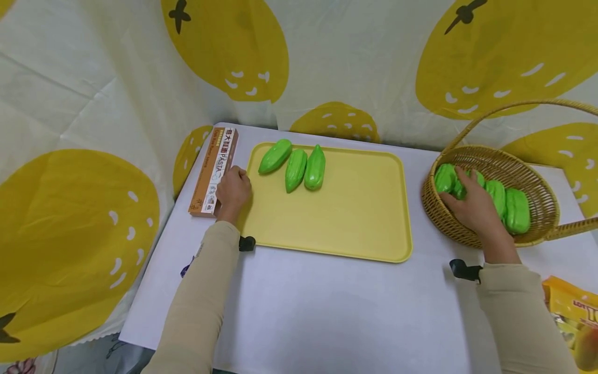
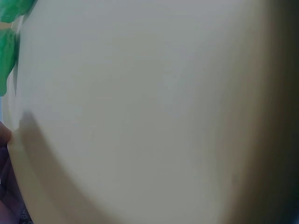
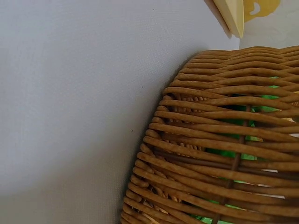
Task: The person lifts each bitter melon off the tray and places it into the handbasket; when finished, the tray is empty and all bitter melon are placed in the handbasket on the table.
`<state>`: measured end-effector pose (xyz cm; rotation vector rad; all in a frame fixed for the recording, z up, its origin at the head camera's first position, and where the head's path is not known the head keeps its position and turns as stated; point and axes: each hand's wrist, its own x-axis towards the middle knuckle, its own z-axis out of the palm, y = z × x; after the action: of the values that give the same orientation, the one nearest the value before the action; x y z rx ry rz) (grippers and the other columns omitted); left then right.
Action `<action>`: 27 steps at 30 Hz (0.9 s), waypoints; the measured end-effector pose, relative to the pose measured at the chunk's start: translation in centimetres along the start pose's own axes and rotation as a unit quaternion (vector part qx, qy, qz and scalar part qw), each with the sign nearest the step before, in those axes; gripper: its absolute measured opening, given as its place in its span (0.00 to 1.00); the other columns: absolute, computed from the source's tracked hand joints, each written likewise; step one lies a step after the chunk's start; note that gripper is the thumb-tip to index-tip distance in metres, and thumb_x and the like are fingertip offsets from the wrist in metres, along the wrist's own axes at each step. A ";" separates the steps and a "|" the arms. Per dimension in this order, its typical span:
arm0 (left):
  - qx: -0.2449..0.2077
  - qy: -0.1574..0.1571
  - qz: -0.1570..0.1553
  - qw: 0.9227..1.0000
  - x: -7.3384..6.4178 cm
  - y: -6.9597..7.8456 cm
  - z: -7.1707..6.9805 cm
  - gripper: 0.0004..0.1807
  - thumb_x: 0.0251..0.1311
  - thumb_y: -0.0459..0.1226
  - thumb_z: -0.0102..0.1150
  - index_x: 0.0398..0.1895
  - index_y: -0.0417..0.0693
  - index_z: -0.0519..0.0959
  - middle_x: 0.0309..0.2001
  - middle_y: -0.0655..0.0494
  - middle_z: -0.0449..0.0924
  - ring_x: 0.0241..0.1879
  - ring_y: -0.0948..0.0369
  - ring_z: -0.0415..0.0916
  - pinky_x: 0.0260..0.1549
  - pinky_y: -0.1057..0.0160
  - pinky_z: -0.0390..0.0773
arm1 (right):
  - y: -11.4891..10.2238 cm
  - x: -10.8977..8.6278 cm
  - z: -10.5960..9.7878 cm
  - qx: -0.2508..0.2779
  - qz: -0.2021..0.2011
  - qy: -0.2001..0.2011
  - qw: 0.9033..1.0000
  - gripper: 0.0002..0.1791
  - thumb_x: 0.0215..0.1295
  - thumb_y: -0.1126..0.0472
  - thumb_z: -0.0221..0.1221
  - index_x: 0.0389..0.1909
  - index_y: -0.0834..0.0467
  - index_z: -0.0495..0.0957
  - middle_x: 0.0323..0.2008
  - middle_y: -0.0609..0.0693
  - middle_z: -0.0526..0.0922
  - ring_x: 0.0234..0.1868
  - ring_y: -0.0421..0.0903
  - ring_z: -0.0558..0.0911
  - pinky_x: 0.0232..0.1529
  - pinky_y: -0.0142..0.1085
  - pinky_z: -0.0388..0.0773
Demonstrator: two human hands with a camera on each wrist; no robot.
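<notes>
My left hand is at the left side of the yellow tray, fingers curled and thumb over its rim, gripping the edge. In the left wrist view, the thumb lies on the rim. Three long, glossy green ridged vegetables lie along the tray's back left. On the right, my right hand reaches into a wicker basket, thumb and fingers around a green lobed vegetable. Several more green lobed vegetables lie beside it. The basket wall hides the right hand in the right wrist view.
A pasta box stands left of the tray, right beside my left hand. The basket's tall handle arches above its opening. A yellow printed bag lies at the front right. A fruit-patterned curtain hangs behind the white table.
</notes>
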<state>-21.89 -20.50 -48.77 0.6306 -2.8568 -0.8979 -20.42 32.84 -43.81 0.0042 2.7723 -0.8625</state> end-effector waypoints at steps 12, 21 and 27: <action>0.005 -0.001 -0.006 1.000 0.0 -0.2 0.0 0.15 0.75 0.39 0.45 0.54 0.48 0.80 0.54 0.46 0.85 0.48 0.44 0.82 0.47 0.42 0.80 | -0.8 -0.8 -0.3 0.049 -0.018 0.044 0.998 0.46 0.78 0.41 0.48 0.83 0.53 0.33 0.81 0.61 0.25 0.79 0.73 0.32 0.75 0.71 0.38; -0.003 0.006 -0.005 1.000 0.1 -0.2 0.1 0.14 0.74 0.39 0.46 0.52 0.48 0.80 0.53 0.46 0.85 0.49 0.43 0.82 0.48 0.41 0.79 | -2.0 -1.3 -0.2 0.081 -0.045 0.091 0.992 0.44 0.77 0.44 0.50 0.83 0.45 0.36 0.83 0.54 0.31 0.82 0.65 0.35 0.77 0.68 0.38; -0.004 0.006 -0.004 1.000 0.1 -0.2 0.3 0.15 0.75 0.40 0.45 0.53 0.49 0.81 0.54 0.47 0.86 0.50 0.42 0.82 0.48 0.40 0.79 | -3.0 -1.7 0.1 0.097 -0.078 0.133 0.983 0.40 0.77 0.48 0.52 0.83 0.48 0.45 0.83 0.53 0.40 0.84 0.49 0.38 0.80 0.58 0.46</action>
<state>-21.96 -20.57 -49.17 0.6439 -2.8404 -0.9020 -18.95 30.39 -41.81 -0.0703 2.9509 -1.2537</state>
